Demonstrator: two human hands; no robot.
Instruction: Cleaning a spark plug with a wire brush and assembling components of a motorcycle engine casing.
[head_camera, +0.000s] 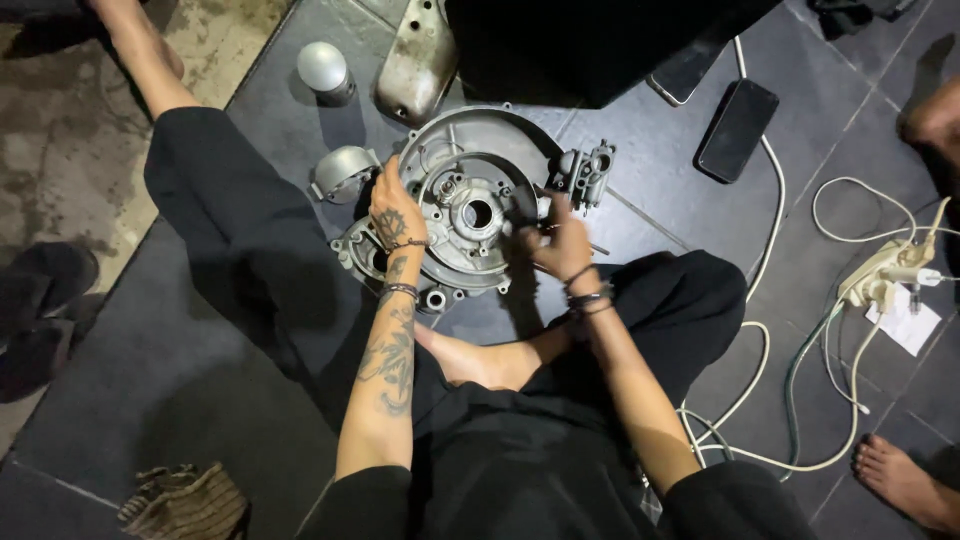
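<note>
I sit cross-legged on a dark tiled floor with a grey metal engine casing (470, 215) in front of me. My left hand (395, 212) grips the casing's left rim and steadies it. Over the casing's right side, my right hand (558, 240) pinches a small thin tool or part; its exact kind is too small to tell. A small carburettor-like part (585, 172) lies against the casing's upper right edge.
A domed metal cover (343, 172), a round grey cap (322, 68) and a long metal cover (418, 58) lie behind. Two phones (737, 128) and a power strip (885, 278) with white cables (770, 200) lie right. Another person's foot (900, 478) is at bottom right, a striped cloth (185, 500) at bottom left.
</note>
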